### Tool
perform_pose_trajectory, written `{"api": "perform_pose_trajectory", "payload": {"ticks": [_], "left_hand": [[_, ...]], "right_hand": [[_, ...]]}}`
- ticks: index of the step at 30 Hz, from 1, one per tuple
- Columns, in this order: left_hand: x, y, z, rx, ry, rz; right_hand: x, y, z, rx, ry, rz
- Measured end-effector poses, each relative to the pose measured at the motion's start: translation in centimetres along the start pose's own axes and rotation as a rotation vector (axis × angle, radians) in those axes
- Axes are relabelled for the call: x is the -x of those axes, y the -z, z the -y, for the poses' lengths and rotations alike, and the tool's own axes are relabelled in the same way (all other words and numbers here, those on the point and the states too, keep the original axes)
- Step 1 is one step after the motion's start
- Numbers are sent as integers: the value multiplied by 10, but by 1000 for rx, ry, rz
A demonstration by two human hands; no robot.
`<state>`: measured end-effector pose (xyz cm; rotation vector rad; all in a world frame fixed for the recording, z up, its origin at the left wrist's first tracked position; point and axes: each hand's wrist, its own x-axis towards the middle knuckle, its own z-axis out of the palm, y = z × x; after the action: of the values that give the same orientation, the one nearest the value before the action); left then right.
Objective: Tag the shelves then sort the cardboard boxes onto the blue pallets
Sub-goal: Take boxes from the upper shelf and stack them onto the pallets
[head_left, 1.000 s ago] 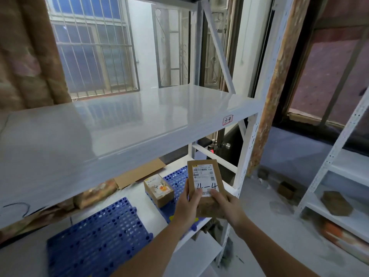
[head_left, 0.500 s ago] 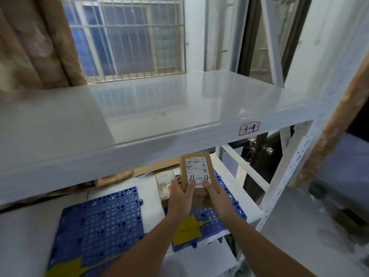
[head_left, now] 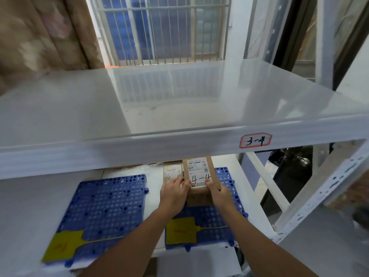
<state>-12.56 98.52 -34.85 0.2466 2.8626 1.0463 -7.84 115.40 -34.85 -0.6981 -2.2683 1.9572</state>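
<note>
Carried box (head_left: pixel 200 179) lower and deeper under shelf (head_left: pixel 179 140), over right blue pallet (head_left: pixel 211 218). Gripped by left hand (head_left: pixel 173 193) and right hand (head_left: pixel 220 194), fingers clamped on both long sides. Judged light, stiff cardboard; side edges best hold.

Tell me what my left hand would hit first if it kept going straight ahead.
Probably the smaller box, right ahead of the left hand, beside the 4-4 box both hands hold; depth is unclear.
</note>
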Motion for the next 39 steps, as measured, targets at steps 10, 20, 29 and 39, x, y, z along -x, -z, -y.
{"api": "perform_pose_trajectory", "payload": {"ticks": [10,20,29,39], "left_hand": [[-4,-18,22,-1,109,6],[-3,-16,25,-36,73,4],[3,14,17,3,-14,-3],[30,79,32,-364,-129,2]], "right_hand": [[-17,-4,-20,20,-44,78],[-16,3,-19,119,-39,156],[-9,21,4,367,47,119],[14,-1,64,1046,637,172]]}}
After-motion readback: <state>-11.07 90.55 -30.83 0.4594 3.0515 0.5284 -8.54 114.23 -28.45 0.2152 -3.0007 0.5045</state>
